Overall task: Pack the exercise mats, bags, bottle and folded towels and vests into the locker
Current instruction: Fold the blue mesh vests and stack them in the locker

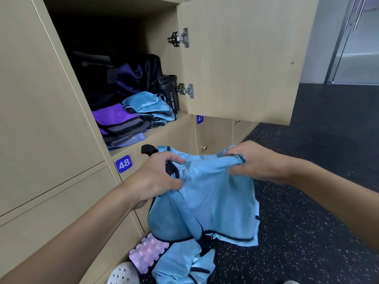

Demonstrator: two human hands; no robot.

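A light blue vest with black trim [213, 199] hangs in front of me below the open locker [164, 128]. My left hand [158, 177] grips its left shoulder and my right hand [254, 160] pinches its right shoulder. Inside the locker lie a stack of purple and grey folded towels [119, 124], folded blue vests [149, 105], a black sport bottle [169, 91] at the right wall and a dark purple bag [127, 76] behind them. More blue vests [182, 263] lie on the floor.
The locker door [244, 58] stands swung open to the right. A pink ridged foam roller [147, 253] and a white perforated shoe [123, 273] are on the speckled black floor [297, 232]. Closed lockers numbered 48 [123, 163] and 47 [200, 119] sit below.
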